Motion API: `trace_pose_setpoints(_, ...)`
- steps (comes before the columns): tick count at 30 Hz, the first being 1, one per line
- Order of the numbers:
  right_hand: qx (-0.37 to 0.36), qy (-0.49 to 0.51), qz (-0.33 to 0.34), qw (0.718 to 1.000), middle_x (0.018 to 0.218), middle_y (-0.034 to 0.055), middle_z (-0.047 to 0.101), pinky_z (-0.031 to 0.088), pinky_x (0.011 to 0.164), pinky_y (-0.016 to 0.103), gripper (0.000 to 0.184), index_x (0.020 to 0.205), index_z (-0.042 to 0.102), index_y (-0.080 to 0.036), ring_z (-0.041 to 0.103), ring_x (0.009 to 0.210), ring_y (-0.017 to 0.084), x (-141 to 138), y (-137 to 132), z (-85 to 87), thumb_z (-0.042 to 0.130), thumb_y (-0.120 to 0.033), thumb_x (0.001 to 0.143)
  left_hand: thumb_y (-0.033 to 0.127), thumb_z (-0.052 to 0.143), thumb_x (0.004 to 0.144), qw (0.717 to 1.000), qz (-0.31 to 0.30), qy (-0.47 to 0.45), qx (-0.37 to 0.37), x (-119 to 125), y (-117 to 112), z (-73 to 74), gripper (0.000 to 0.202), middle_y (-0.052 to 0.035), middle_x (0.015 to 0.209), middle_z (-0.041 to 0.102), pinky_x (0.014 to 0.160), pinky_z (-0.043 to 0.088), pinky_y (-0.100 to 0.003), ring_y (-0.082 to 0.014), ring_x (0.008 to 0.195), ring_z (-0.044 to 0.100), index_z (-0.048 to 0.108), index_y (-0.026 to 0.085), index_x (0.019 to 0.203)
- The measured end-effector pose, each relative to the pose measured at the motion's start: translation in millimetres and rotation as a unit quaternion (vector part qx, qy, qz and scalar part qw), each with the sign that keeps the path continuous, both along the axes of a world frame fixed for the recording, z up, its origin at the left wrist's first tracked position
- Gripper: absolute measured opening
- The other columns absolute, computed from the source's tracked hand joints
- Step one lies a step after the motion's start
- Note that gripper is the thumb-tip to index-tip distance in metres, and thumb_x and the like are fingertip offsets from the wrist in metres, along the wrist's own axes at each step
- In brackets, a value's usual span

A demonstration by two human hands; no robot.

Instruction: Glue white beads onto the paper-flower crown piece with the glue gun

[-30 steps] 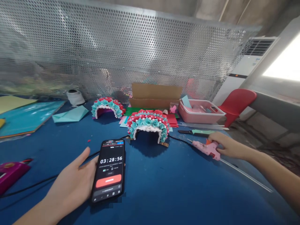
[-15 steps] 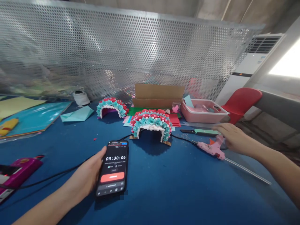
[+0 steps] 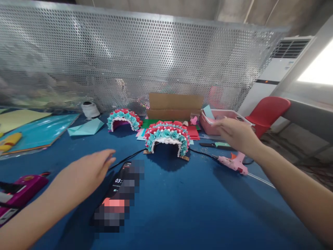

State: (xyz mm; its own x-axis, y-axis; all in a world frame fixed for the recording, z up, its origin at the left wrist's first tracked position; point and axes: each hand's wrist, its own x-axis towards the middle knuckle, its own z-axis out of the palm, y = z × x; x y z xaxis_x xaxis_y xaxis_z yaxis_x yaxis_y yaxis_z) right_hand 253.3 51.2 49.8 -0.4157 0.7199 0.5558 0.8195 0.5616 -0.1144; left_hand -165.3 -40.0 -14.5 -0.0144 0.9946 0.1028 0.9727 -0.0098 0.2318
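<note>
My left hand [image 3: 84,172] hovers beside a black phone [image 3: 113,191] on the blue table, empty, its fingers loosely apart. Part of the phone's screen is blurred into blocks. My right hand [image 3: 238,133] hangs in the air with fingers stretched out, in front of the pink basket [image 3: 208,127]. Below it lie a utility knife with a mint handle [image 3: 223,145] and a pink glue gun [image 3: 232,163] with a clear glue stick. In the middle stands an arch of red and teal paper flowers [image 3: 168,133] edged with white beads.
A second flower arch [image 3: 123,119] stands further back, left of a cardboard piece [image 3: 175,104]. On the left are a folded teal paper [image 3: 87,127], a white roll [image 3: 90,110], a blue sheet pack [image 3: 49,130] and a purple device [image 3: 24,189]. A black cord crosses the table.
My left hand has let go of the phone, which now lies lower left, and has moved left. My right hand has risen from beside the glue gun and moved left toward the basket.
</note>
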Motion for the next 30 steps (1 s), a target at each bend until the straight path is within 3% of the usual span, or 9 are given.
trace_pose_setpoints(3,-0.05,0.049,0.013,0.997,0.085,0.0035,0.073,0.05,0.073,0.034,0.015,0.085,0.068,-0.022,0.066,0.079,0.02,-19.4,25.7,-8.0,0.053,-0.024,0.083,0.033,0.033,0.093,0.994,-0.071,0.008,0.088,10.5,22.8,20.4,0.04,-0.0093,0.116,0.068,0.089,0.046,-0.042,-0.0301,0.107,0.062,0.066,0.016,0.11)
trace_pose_setpoints(5,-0.083,0.093,0.022,0.992,0.084,0.0025,0.073,0.051,0.075,0.033,0.013,0.085,0.068,-0.021,0.066,0.078,0.019,-32.3,41.6,-14.2,0.055,-0.024,0.081,0.034,0.046,0.088,0.99,-0.057,-0.036,0.12,21.3,38.6,29.9,0.03,-0.0058,0.103,0.073,0.085,0.048,-0.038,-0.0269,0.097,0.065,0.072,0.02,0.098)
trace_pose_setpoints(11,-0.189,0.21,0.047,0.958,0.082,0.0029,0.072,0.053,0.076,0.031,0.009,0.083,0.064,-0.019,0.068,0.077,0.016,-52.3,68.9,-18.8,0.057,-0.018,0.079,0.041,0.065,0.076,0.975,-0.061,-0.182,0.11,44.1,71.3,35.2,0.021,-0.0007,0.091,0.076,0.084,0.049,-0.032,-0.0217,0.088,0.068,0.075,0.025,0.082)
trace_pose_setpoints(17,-0.291,0.281,0.035,0.914,0.083,0.0023,0.069,0.053,0.081,0.033,0.006,0.087,0.063,-0.017,0.065,0.078,0.014,-45.5,81.5,-18.7,0.059,-0.022,0.086,0.032,0.039,0.091,0.976,-0.076,-0.173,0.107,32.7,87.9,27.5,0.046,-0.0077,0.108,0.073,0.093,0.045,-0.035,-0.0227,0.104,0.065,0.055,0.015,0.13)
trace_pose_setpoints(20,-0.358,0.301,0.019,0.884,0.098,0.0052,0.066,0.054,0.08,0.036,0.023,0.101,0.062,-0.014,0.064,0.086,0.015,-45.4,91.4,-29.4,0.055,-0.035,0.092,0.045,0.039,0.091,0.977,-0.085,-0.163,0.104,45.5,67.5,25.4,0.04,-0.0068,0.101,0.072,0.084,0.046,-0.035,-0.0243,0.095,0.065,0.064,0.018,0.105)
trace_pose_setpoints(23,-0.42,0.324,0.006,0.848,0.115,0.0079,0.061,0.054,0.083,0.038,0.03,0.114,0.058,-0.017,0.062,0.096,0.018,-52.8,102.8,-44.2,0.053,-0.037,0.093,0.053,0.042,0.089,0.942,-0.173,-0.281,-0.052,75.1,38.2,15.7,0.039,-0.0015,0.08,0.068,0.069,0.048,-0.029,-0.018,0.076,0.062,0.062,0.021,0.089)
trace_pose_setpoints(26,-0.464,0.344,0.009,0.816,0.119,0.0084,0.06,0.053,0.085,0.04,0.032,0.118,0.057,-0.017,0.061,0.1,0.019,-65.0,112.3,-56.0,0.054,-0.036,0.092,0.044,0.051,0.087,0.882,-0.219,-0.381,-0.172,104.2,27.7,-4.4,0.032,-0.0045,0.111,0.066,0.083,0.051,-0.028,-0.0172,0.101,0.062,0.058,0.022,0.108)
trace_pose_setpoints(28,-0.481,0.355,0.017,0.801,0.119,0.008,0.06,0.053,0.086,0.041,0.032,0.118,0.057,-0.017,0.061,0.1,0.019,-73.3,115.5,-60.1,0.055,-0.036,0.092,0.038,0.051,0.087,0.884,-0.227,-0.381,-0.15,116.1,36.6,-18.7,0.035,-0.0093,0.122,0.062,0.091,0.051,-0.029,-0.0173,0.109,0.061,0.054,0.018,0.116)
trace_pose_setpoints(30,-0.489,0.365,0.028,0.792,0.114,0.0093,0.063,0.052,0.086,0.04,0.037,0.114,0.059,-0.015,0.062,0.097,0.019,-80.7,115.2,-61.2,0.049,-0.044,0.094,0.039,0.045,0.089,0.919,-0.27,-0.281,-0.064,121.5,53.5,-29.3,0.044,-0.0134,0.132,0.057,0.089,0.053,-0.032,-0.0199,0.117,0.058,0.048,0.016,0.126)
